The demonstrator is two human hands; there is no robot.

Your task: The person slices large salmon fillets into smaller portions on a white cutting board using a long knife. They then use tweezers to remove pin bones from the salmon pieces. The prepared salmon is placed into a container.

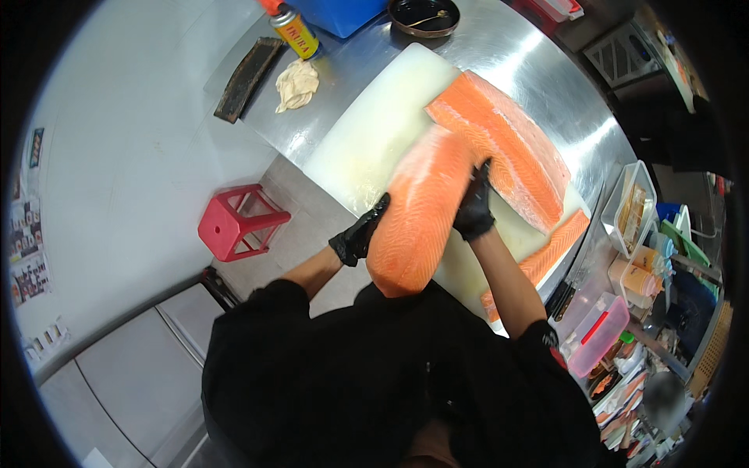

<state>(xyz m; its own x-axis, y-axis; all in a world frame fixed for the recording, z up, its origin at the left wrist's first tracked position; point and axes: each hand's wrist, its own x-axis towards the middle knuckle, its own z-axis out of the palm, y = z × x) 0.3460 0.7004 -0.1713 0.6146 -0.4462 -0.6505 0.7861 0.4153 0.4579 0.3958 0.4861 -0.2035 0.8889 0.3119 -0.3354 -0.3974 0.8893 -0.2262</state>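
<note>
A thick salmon fillet (424, 216) is held between my two black-gloved hands, slanting across the near part of the white cutting board (386, 99). My left hand (360, 234) grips its left side, and the fingers beneath are hidden. On the opposite side, my right hand (477, 205) clasps the edge. Behind and to the right, a second large salmon fillet (503, 149) lies flat on the board, close to my right fingertips. A narrow salmon strip (553, 245) rests along the board's right edge, partly covered by my forearm.
Long knives (564, 292) lie right of the board. A folded cloth (296, 85), a gas canister (294, 32) and a dark pan (424, 16) sit on the steel table (345, 76). Plastic containers (629, 207) line the right side. On the floor stands a red stool (240, 222).
</note>
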